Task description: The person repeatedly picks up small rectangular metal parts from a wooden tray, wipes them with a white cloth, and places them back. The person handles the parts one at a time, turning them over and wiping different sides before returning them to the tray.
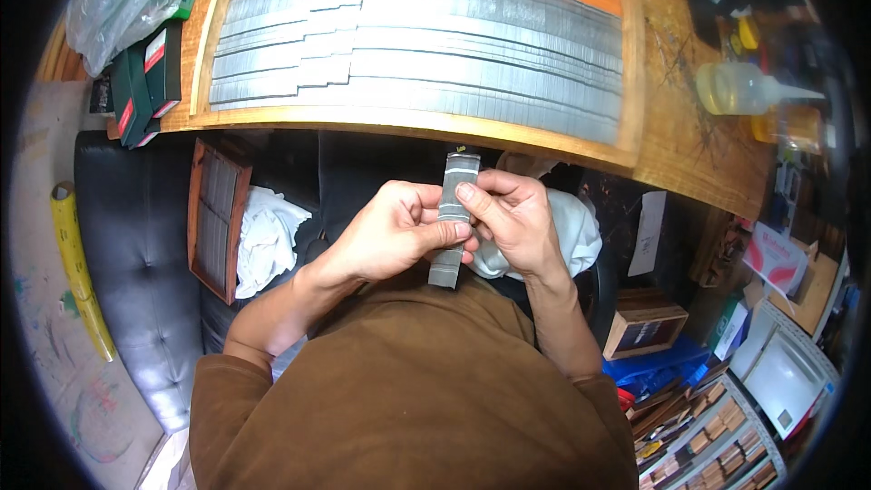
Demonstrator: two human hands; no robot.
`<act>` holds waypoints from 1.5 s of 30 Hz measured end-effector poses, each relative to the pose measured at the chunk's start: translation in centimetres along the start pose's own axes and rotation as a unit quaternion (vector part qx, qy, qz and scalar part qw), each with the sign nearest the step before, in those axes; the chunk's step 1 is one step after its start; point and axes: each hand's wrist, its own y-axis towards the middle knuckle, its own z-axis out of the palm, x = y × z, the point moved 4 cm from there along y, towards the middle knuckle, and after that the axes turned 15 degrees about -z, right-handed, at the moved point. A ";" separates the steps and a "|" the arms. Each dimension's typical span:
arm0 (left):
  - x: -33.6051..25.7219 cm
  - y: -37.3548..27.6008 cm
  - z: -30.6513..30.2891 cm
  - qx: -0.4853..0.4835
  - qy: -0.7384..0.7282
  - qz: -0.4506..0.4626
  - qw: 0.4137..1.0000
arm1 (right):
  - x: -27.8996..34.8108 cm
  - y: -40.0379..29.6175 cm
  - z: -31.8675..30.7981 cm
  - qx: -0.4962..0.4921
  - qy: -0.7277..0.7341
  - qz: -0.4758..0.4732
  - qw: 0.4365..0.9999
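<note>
In front of my body both hands hold a narrow grey strip [459,182], apparently metal, crossed by several pale bands. My left hand [398,228] pinches its lower half, thumb on top. From the other side, my right hand [520,221] grips it higher up, with its thumb pressed to the upper face. My fingers hide parts of the middle and of the underside. Just beyond the strip, a shallow wooden tray [412,121] rests on the workbench, packed with thin grey metal pieces [490,58] side by side. A few of these stand out of line at left of centre.
Dark green boxes [130,92] and a plastic bag [129,0] sit left of the tray. To its right lies a squeeze bottle [735,88] of yellowish liquid. A smaller wooden tray [219,218] and white cloth [269,238] are at lower left, beside a black padded seat [139,245].
</note>
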 end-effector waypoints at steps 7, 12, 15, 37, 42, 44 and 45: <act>-2.0 -0.5 -0.6 0.011 -0.009 -0.024 1.000 | 0.3 1.3 0.5 -0.047 -0.016 -0.016 0.999; -2.1 0.4 -1.3 0.050 0.027 0.005 0.998 | 0.1 2.0 0.7 -0.064 -0.009 -0.068 0.996; -1.9 0.6 -1.4 0.053 0.019 -0.003 0.998 | -0.1 2.0 0.4 -0.059 -0.014 -0.067 0.996; -1.6 1.4 1.2 0.038 -0.018 -0.027 0.999 | -0.3 -8.5 1.6 0.060 -0.309 -0.275 0.908; -2.5 2.6 -0.7 -0.014 0.010 -0.012 1.000 | -0.6 -8.3 2.0 0.029 -0.303 -0.245 0.920; -2.9 2.8 -0.8 -0.019 0.015 -0.005 1.000 | -0.6 -8.2 2.0 0.029 -0.298 -0.242 0.923; -3.1 2.8 -0.6 -0.020 0.017 -0.002 1.000 | -0.5 -8.2 2.0 0.030 -0.296 -0.237 0.925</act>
